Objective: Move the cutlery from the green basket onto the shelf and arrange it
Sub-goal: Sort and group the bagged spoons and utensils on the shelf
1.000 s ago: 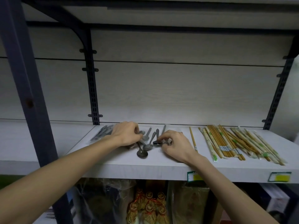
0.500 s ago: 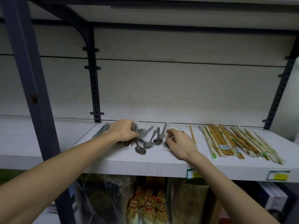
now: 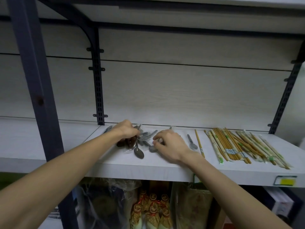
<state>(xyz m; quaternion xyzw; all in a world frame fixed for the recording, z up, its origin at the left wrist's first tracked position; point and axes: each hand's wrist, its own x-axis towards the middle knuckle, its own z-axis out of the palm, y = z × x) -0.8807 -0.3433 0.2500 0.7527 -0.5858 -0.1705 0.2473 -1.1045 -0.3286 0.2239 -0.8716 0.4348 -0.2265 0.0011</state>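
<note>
The shelf (image 3: 165,169) is a pale board with a faint wood grain and a square front edge, held by dark slotted metal uprights (image 3: 99,90). On its middle lies a loose heap of spoons (image 3: 145,138), dull grey metal with oval bowls and thin flat handles, some in clear wrappers; a few brown ones lie at the heap's left.

The left hand (image 3: 127,131) rests on the heap with fingers curled down round several handles. The right hand (image 3: 170,146) lies just right of the heap, thumb and forefinger pinching a spoon whose bowl shows at its fingertips; the other fingers are bent and close together.

One spoon (image 3: 192,143) lies alone between the right hand and a single chopstick (image 3: 199,144). Farther right, bundles of chopsticks (image 3: 239,146), smooth tan sticks banded with paper and green-tipped sleeves, fan toward the front edge.

Bare board shows in front of the heap and behind the lone spoon up to the back panel. Below the shelf, crinkled plastic bags (image 3: 148,210) are packed together.
</note>
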